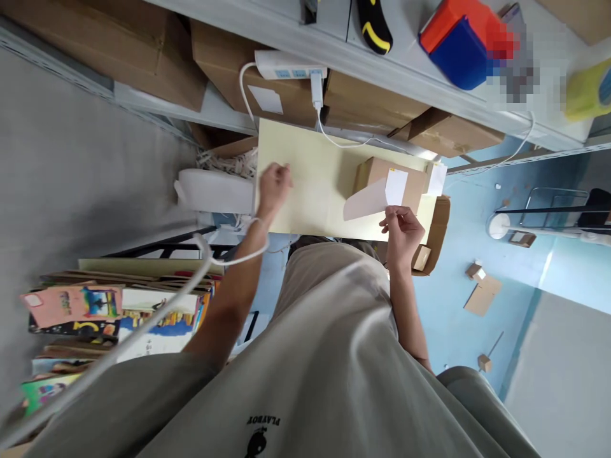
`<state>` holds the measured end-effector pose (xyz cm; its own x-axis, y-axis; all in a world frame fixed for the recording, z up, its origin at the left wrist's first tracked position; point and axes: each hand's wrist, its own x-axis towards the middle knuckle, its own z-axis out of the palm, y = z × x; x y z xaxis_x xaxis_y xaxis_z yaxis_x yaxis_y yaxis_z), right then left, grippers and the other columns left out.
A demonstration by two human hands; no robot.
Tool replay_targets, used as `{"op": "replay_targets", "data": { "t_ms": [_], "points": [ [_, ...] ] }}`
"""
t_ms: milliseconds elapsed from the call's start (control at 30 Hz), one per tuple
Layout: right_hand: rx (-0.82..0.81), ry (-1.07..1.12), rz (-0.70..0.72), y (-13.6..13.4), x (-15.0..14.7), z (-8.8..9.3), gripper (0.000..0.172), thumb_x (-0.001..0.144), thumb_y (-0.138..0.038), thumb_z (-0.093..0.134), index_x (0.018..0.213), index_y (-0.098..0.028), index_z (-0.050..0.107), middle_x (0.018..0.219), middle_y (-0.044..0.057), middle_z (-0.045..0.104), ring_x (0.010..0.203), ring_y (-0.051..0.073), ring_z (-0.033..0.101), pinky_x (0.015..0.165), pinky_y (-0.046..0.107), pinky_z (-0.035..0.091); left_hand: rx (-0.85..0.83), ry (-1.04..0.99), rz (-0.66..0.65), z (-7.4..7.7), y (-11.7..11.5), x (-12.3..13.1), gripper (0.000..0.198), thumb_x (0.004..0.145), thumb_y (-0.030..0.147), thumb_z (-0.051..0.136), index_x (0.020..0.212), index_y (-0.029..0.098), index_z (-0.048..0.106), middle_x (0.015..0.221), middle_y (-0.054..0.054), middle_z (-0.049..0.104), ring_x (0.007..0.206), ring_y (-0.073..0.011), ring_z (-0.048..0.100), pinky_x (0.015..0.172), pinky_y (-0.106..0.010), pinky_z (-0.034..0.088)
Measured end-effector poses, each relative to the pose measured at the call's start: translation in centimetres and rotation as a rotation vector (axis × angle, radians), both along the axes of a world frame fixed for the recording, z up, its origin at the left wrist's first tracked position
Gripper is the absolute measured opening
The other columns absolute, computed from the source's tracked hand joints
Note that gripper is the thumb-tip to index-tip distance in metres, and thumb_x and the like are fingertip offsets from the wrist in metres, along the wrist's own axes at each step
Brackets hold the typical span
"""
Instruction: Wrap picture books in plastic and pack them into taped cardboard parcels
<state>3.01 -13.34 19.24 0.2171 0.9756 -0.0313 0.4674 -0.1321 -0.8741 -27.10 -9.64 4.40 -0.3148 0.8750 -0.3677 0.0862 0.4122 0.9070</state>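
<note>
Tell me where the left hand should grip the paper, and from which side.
The paper is probably best pinched at its left edge, coming from the left: it is thin, that end extends free, and the right hand holds it toward the other end.

Centre of frame: tabletop [308, 175]. On its right part: carton [377, 169]. Overlapping carton in view: paper sheet [365, 203], in right hand [403, 230]. Over tabletop's left end: left hand [273, 189]. Upper edge of frame: shelf [405, 38], tool handle [375, 28] on it, power strip [286, 65] just below. Lower left: books [100, 304] in stacks. Right side: floor [461, 235], cardboard [483, 295] on it.
</note>
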Motion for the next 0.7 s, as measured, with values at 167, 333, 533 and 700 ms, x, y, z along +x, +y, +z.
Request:
{"op": "replay_targets", "data": {
  "t_ms": [167, 333, 533, 700],
  "points": [
    [0.178, -0.194, 0.157, 0.0, 0.0, -0.2, 0.023, 0.106, -0.047, 0.072, 0.095, -0.028, 0.078, 0.100, 0.004, 0.076, 0.072, 0.018, 0.072, 0.062, 0.034, 0.060, 0.155, -0.490, -0.150, 6.4, -3.4, 12.5, 0.033, 0.106, 0.055, 0.072, 0.117, 0.026, 0.062, 0.117, -0.008, 0.081, 0.100, -0.0205, 0.079, 0.096, -0.039, 0.062],
    [0.166, -0.366, 0.423, -0.6, 0.4, -1.3, 0.020, 0.108, -0.037, 0.068, 0.102, -0.027, 0.084, 0.104, 0.007, 0.080, 0.074, 0.017, 0.073, 0.069, 0.034, 0.063, 0.126, -0.482, -0.026, 9.9, -4.5, 16.6, 0.047, 0.099, 0.068, 0.079, 0.102, 0.025, 0.060, 0.105, -0.005, 0.078, 0.101, -0.0209, 0.078, 0.089, -0.033, 0.062],
    [0.024, -0.201, 0.571, 1.1, 3.6, -2.0, 0.026, 0.111, -0.044, 0.071, 0.111, -0.027, 0.090, 0.111, 0.006, 0.084, 0.073, 0.015, 0.074, 0.070, 0.032, 0.064, 0.068, -0.415, 0.127, 7.7, -4.1, 18.1, 0.048, 0.098, 0.070, 0.076, 0.100, 0.026, 0.057, 0.100, -0.001, 0.075, 0.104, -0.0198, 0.076, 0.089, -0.031, 0.064],
    [-0.090, -0.052, 0.204, 5.6, 10.4, -3.5, 0.042, 0.105, -0.064, 0.074, 0.106, -0.026, 0.089, 0.109, 0.007, 0.085, 0.074, 0.017, 0.073, 0.065, 0.033, 0.063, 0.122, -0.567, 0.150, 7.6, -3.9, 19.2, 0.059, 0.082, 0.072, 0.094, 0.097, 0.026, 0.059, 0.096, 0.000, 0.075, 0.101, -0.0209, 0.078, 0.087, -0.031, 0.067]
  ]
}}
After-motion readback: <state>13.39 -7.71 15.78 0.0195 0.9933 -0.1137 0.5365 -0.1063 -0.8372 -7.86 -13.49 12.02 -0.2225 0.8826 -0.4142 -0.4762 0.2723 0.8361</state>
